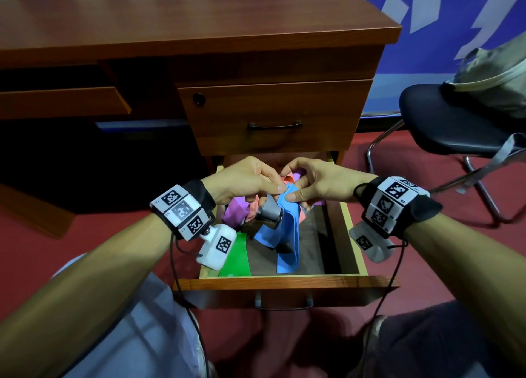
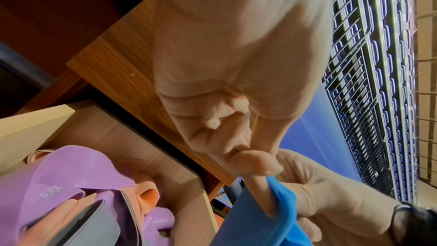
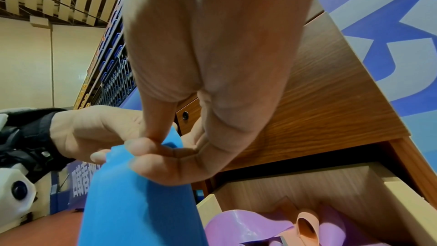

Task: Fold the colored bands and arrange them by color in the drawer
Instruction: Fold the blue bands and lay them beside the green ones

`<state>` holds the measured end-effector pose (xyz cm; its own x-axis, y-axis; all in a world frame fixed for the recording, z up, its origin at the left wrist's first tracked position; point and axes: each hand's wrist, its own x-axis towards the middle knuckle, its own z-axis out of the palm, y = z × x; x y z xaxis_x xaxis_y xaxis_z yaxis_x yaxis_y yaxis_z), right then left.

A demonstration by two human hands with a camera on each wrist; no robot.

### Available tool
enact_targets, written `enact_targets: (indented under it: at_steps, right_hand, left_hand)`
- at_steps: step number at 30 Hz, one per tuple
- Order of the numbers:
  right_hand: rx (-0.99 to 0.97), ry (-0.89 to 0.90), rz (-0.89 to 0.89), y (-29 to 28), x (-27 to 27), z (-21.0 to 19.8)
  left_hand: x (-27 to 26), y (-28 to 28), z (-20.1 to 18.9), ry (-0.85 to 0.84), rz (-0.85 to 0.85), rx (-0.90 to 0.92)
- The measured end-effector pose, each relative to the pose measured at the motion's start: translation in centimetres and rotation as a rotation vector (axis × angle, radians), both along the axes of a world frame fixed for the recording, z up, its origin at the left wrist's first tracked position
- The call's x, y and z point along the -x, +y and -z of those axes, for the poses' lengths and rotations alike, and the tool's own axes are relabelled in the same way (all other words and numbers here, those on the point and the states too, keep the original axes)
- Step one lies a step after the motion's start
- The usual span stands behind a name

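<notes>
A blue band hangs over the open drawer, its lower end reaching the drawer floor. My left hand and right hand both pinch its top edge, fingertips almost touching. The left wrist view has thumb and finger of my left hand closed on the blue band. My right hand pinches the blue band in the right wrist view. Purple, orange and grey bands lie jumbled at the drawer's back. A green band lies flat at the front left.
The drawer sticks out of a wooden desk, under a closed drawer with a dark handle. A black chair carrying a bag stands on the red floor to the right. My knees are below the drawer front.
</notes>
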<state>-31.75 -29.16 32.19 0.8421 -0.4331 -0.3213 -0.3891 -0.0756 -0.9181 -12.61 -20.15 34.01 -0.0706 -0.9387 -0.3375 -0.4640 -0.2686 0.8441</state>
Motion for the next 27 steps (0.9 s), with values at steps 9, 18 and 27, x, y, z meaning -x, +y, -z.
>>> enact_targets:
  at_steps: [9,18,27]
  right_hand:
    - [0.148,0.051,0.025,0.3,0.0,-0.4]
    - [0.318,0.05,0.077,-0.2,0.0,-0.6]
    - [0.236,-0.126,0.142,-0.5,-0.3,-1.5]
  left_hand:
    - [0.2,0.0,0.3,0.008,-0.014,0.009]
    - [0.1,0.0,-0.5,0.078,-0.063,0.084]
    - [0.0,-0.6,-0.9,0.069,-0.167,0.371]
